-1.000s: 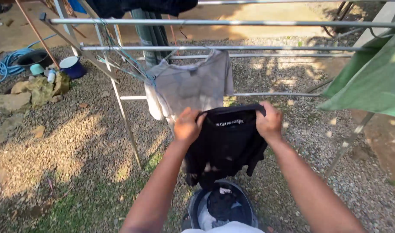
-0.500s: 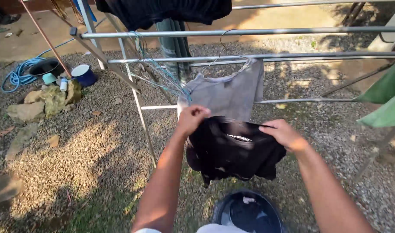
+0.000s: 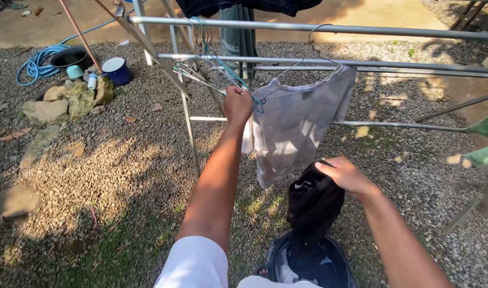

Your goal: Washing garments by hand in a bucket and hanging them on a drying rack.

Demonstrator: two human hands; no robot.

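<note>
My right hand (image 3: 344, 175) grips a bunched black garment (image 3: 314, 205) that hangs down over a dark bucket (image 3: 308, 264) of wet laundry at my feet. My left hand (image 3: 237, 104) reaches up and is closed on a wire hanger (image 3: 211, 72) from a bundle of hangers hooked on the metal drying rack (image 3: 318, 28). Right beside that hand a grey shirt (image 3: 294, 124) hangs from another hanger on the rack's middle rail.
Dark clothes (image 3: 238, 6) hang over the rack's top rail. A green cloth (image 3: 486, 141) sits at the right edge. Rocks (image 3: 68, 101), a blue-and-white pot (image 3: 116, 70), a black basin (image 3: 69, 56) and a blue hose (image 3: 37, 61) lie at the far left on gravel.
My left hand let go of the black garment and rose to the hangers on the rack. The garment now hangs bunched from my right hand alone.
</note>
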